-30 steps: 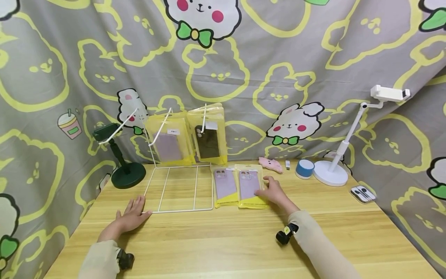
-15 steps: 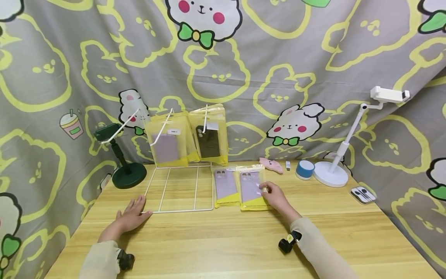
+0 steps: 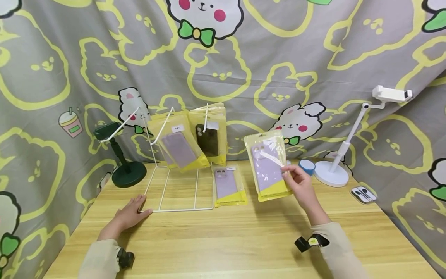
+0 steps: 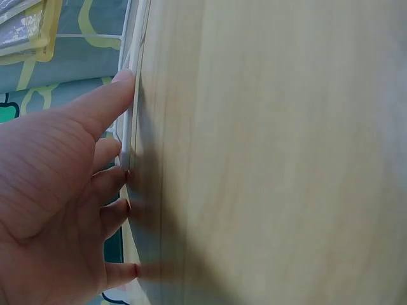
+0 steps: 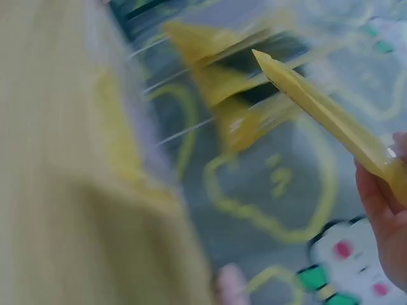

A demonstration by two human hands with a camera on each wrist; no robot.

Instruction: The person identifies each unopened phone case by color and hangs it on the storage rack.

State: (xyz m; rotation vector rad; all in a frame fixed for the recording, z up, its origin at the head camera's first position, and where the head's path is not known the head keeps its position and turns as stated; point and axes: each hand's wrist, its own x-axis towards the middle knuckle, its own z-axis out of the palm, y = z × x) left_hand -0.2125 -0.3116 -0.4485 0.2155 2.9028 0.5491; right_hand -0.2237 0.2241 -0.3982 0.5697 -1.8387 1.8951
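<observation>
Now the fingers (image 3: pixel 287 173) of the right hand (image 3: pixel 301 188) pinch the edge of a yellow-and-clear plastic packet with a lilac phone case inside (image 3: pixel 267 165), lifted above the light wooden surface (image 3: pixel 244 240) and tilted. Just left, a second similar packet (image 3: pixel 228 186) lies flat. The left hand (image 3: pixel 128 217) rests flat with straight fingers (image 4: pixel 109 103) touching the base of the white wire display rack (image 3: pixel 179 189), where more packets (image 3: pixel 195 141) hang.

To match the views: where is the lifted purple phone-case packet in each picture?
Head: purple phone-case packet right of centre, raised off the table, pinched by the right hand.
Left wrist: not in it.
Right wrist: seen edge-on, upper right.
Shared landmark: white wire rack.
</observation>
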